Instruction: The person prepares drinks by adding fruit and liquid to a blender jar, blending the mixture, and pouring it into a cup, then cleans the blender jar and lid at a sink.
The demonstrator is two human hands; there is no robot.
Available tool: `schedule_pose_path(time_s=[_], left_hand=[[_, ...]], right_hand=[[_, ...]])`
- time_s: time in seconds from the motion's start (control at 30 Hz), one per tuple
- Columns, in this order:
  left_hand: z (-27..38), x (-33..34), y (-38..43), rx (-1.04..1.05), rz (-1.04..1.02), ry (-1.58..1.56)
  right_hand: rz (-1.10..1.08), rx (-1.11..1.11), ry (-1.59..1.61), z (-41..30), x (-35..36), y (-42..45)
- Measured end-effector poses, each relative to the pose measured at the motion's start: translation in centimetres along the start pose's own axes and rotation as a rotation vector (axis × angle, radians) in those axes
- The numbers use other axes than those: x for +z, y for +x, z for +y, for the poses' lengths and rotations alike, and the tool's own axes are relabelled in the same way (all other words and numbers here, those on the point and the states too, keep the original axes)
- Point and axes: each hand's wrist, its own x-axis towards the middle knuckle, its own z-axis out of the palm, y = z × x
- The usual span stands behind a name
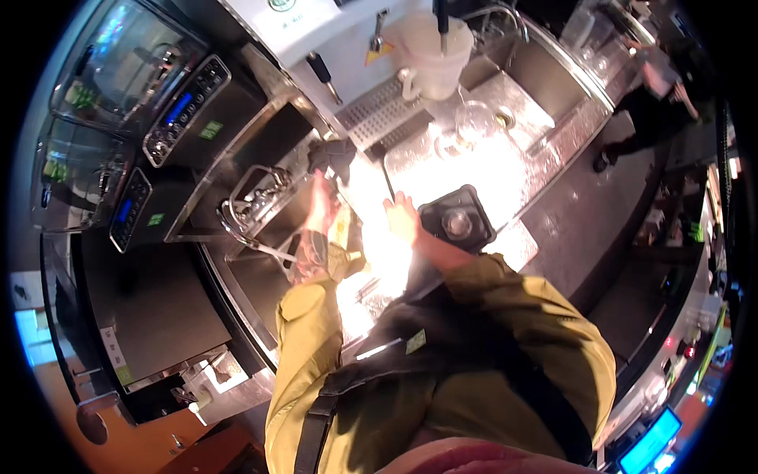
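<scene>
My left hand [323, 201] reaches forward over the counter beside the small sink. Its fingertips meet the near edge of a bunched dark cloth [331, 157]; whether they grip it is unclear. My right hand [404, 218] is over the brightly lit steel counter, fingers bent at the lower end of a thin dark rod [386, 178]. Glare hides whether the fingers close around the rod. Just right of that hand lies a black plastic tray [482, 222] with a clear round cup [457, 223] in it. A yellowish cloth or bag [343, 260] lies beside my left forearm.
A white pitcher [435, 65] stands at a perforated drip tray [379, 106]. Steel sinks [548, 71] lie beyond, with a clear container [474, 118] nearby. Faucets [251, 207] rise left of my left arm. Blenders with control panels [186, 109] stand far left. Another person [657, 101] is at upper right.
</scene>
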Motion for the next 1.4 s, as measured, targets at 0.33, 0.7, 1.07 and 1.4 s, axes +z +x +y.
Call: schedule_pose_path(time_s=[0.33,0.7,1.07,1.4], left_hand=[[-7.3,-7.4,-6.4,0.034,0.030,-0.057],[-7.0,-3.9,-10.9,0.139,-0.119,0.093],[-5.3,-6.2,-1.6,0.833,0.183,0.848],[-1.5,-0.4,9.6,0.658,0.185,1.098]], right_hand=[[-0.215,-0.313,0.841,3.1,-22.6,-0.2],[0.841,-0.682,-0.079,-10.0,-42.9,27.0],[0.664,-0.565,0.432,-6.4,-34.1,13.3],[-0.057,0.474,1.305,7.7,-21.9,-13.9]])
